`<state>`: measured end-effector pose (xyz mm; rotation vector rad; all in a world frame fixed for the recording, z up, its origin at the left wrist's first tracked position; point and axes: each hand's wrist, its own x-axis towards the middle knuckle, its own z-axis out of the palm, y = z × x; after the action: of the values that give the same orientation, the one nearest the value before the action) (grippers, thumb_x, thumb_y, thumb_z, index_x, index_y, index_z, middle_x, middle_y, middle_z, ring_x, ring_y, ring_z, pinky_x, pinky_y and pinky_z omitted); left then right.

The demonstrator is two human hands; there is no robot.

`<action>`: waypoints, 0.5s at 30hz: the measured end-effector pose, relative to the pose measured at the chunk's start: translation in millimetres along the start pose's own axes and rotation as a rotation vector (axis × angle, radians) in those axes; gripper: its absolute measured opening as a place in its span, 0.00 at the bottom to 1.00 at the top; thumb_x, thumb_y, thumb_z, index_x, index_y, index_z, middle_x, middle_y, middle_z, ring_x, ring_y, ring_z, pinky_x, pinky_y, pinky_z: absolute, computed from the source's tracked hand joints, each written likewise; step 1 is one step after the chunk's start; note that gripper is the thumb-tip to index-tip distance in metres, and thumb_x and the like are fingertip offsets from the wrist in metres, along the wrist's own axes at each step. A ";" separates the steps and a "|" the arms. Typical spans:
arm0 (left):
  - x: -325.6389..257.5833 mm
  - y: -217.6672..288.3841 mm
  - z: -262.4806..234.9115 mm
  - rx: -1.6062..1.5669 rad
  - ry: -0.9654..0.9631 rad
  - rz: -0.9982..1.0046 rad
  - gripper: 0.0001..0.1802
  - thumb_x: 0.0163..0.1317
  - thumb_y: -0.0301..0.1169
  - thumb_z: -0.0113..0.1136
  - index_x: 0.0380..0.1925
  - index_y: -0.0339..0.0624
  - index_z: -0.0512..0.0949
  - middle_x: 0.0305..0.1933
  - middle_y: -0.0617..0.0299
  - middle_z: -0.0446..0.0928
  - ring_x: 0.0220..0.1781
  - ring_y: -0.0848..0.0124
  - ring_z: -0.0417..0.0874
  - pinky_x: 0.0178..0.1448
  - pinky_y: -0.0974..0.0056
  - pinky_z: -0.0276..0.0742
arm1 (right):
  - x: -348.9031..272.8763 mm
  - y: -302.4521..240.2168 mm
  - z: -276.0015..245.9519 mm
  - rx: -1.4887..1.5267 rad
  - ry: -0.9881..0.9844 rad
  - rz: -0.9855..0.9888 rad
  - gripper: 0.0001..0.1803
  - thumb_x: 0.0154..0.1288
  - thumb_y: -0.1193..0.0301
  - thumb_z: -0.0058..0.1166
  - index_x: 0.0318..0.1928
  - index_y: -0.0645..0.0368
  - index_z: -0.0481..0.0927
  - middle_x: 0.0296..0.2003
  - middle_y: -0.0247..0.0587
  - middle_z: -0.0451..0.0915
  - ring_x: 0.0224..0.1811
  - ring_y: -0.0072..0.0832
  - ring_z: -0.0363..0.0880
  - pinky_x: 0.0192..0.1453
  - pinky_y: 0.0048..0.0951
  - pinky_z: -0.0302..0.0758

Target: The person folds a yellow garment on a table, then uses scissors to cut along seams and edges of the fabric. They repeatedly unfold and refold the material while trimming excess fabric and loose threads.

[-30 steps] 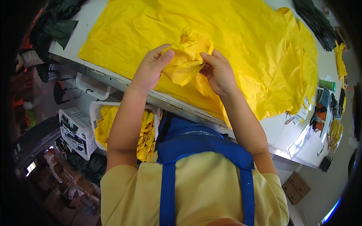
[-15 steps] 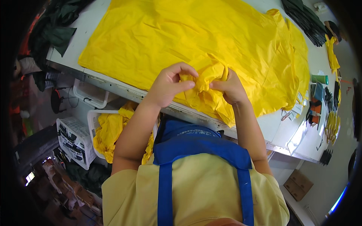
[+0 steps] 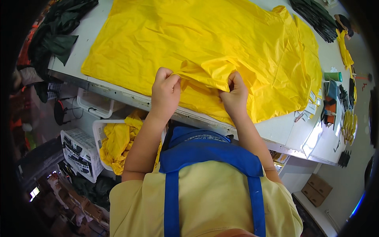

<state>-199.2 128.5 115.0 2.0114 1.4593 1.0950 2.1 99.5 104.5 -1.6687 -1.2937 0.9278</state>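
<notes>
A large yellow garment of thin, shiny fabric (image 3: 158, 35) lies spread and wrinkled over the white worktable (image 3: 272, 132). At the table's near edge my left hand (image 3: 166, 91) pinches a fold of it between thumb and fingers. My right hand (image 3: 235, 93) grips the same raised stretch of fabric a short way to the right, its fingers curled in. Between the two hands the fold is drawn out in a lifted band. Which part of the garment this is, I cannot tell.
Dark green cloth (image 3: 51, 39) hangs at the table's far left; a dark folded stack (image 3: 316, 17) lies at the far right. A green tape roll (image 3: 333, 76) stands to the right. Below the table's edge, a white basket (image 3: 96, 130) holds yellow fabric.
My hands have moved apart, the left one leftward. The bunched yellow fabric between them is now stretched into a band. My left hand has closed on the cloth.
</notes>
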 end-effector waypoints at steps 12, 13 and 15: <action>39.8 -194.4 -57.0 0.001 -0.635 -0.347 0.29 0.51 0.18 0.56 0.58 0.42 0.71 0.50 0.49 0.75 0.50 0.58 0.77 0.54 0.65 0.71 | -17.1 115.8 -14.3 -1.028 -0.050 0.038 0.37 0.60 0.45 0.50 0.67 0.42 0.59 0.68 0.47 0.53 0.71 0.53 0.44 0.64 0.69 0.46; 43.3 -213.2 -61.2 0.038 -0.729 -0.379 0.30 0.52 0.19 0.56 0.60 0.44 0.69 0.52 0.48 0.74 0.52 0.58 0.77 0.56 0.65 0.71 | -24.1 130.8 -18.9 -1.046 -0.091 0.034 0.39 0.59 0.43 0.50 0.68 0.40 0.57 0.70 0.45 0.48 0.72 0.54 0.39 0.62 0.73 0.41; 52.6 -219.3 -62.4 0.178 -0.890 -0.409 0.30 0.54 0.21 0.55 0.60 0.47 0.69 0.52 0.47 0.74 0.52 0.57 0.76 0.57 0.64 0.70 | -32.1 147.1 -27.1 -1.083 -0.164 0.025 0.42 0.57 0.40 0.49 0.70 0.37 0.54 0.73 0.40 0.39 0.73 0.57 0.29 0.59 0.80 0.31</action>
<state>-371.7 249.2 12.9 1.7983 1.3677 -0.1233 75.9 42.4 -16.8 -2.4183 -2.0961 0.3421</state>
